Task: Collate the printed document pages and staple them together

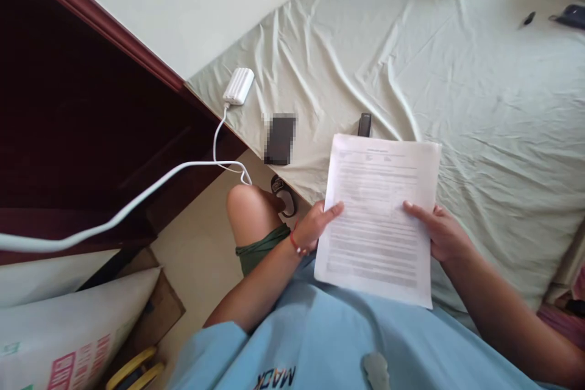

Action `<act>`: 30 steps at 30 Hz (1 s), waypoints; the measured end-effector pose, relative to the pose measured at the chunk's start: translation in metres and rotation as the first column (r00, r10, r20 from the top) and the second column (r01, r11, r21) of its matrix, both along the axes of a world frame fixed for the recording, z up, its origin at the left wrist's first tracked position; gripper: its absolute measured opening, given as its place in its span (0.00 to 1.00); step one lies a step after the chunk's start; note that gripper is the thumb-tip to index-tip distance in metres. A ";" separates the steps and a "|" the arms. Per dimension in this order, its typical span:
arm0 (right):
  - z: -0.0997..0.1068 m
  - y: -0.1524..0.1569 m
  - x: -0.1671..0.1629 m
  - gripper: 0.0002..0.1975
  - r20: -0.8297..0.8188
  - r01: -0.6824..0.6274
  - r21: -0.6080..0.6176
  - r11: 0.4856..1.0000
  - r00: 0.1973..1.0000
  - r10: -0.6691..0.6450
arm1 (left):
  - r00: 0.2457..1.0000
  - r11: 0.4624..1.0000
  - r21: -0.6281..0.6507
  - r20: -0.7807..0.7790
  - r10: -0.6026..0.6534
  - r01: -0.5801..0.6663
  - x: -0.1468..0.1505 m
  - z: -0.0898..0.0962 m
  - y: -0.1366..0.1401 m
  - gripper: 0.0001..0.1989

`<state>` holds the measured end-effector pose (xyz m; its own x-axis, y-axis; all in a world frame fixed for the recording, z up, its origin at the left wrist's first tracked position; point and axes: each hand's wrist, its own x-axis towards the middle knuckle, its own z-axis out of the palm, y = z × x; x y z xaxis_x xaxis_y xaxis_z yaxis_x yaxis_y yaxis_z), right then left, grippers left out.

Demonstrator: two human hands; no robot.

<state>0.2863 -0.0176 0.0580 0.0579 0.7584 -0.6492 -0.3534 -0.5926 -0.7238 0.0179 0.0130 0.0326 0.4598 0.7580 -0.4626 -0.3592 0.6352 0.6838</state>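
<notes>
Printed sheets of paper (pixel 377 237) lie across both my hands, just above my lap, with small text I cannot read. My left hand (pixel 315 222) grips the left edge, thumb on top and fingers hidden beneath. On the opposite edge my right hand (pixel 441 228) is closed the same way, its thumb resting on the print. Beyond the top edge of the paper, a small black object (pixel 364 124) sticks out, partly covered. Left of it a dark, pixelated rectangular object (pixel 280 139) rests near the bed's edge.
A pale green sheet (pixel 493 103) covers the bed. A white power strip (pixel 238 86) sits by its left edge, its white cable (pixel 150 201) running across to the left. Dark wooden furniture (pixel 91 85) and a white printed sack (pixel 82 329) stand at left. Black items lie at far right.
</notes>
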 end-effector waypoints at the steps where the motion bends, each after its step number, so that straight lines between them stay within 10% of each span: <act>1: 0.002 -0.008 0.000 0.27 -0.019 -0.028 -0.028 0.999 0.999 0.027 | 0.999 1.000 0.025 -0.040 0.000 0.002 -0.003 0.002 -0.012 0.32; 7: 0.007 -0.026 0.002 0.27 -0.066 -0.082 -0.030 0.996 0.995 0.080 | 0.998 0.993 0.104 -0.044 -0.054 0.058 -0.011 0.001 -0.049 0.29; 20: -0.009 -0.014 -0.001 0.26 -0.081 -0.177 -0.039 0.983 0.982 0.174 | 0.985 0.982 0.074 0.040 0.170 -0.172 -0.004 0.010 0.040 0.27; 30: -0.022 -0.024 0.021 0.25 0.169 -0.140 0.096 0.985 0.978 0.123 | 0.995 0.992 0.112 -0.078 0.065 -0.056 0.014 -0.005 0.018 0.28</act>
<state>0.3070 -0.0415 0.0357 0.0510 0.8308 -0.5542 -0.1502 -0.5422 -0.8267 0.0317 0.0312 0.0277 0.3762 0.8313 -0.4091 -0.3353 0.5337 0.7764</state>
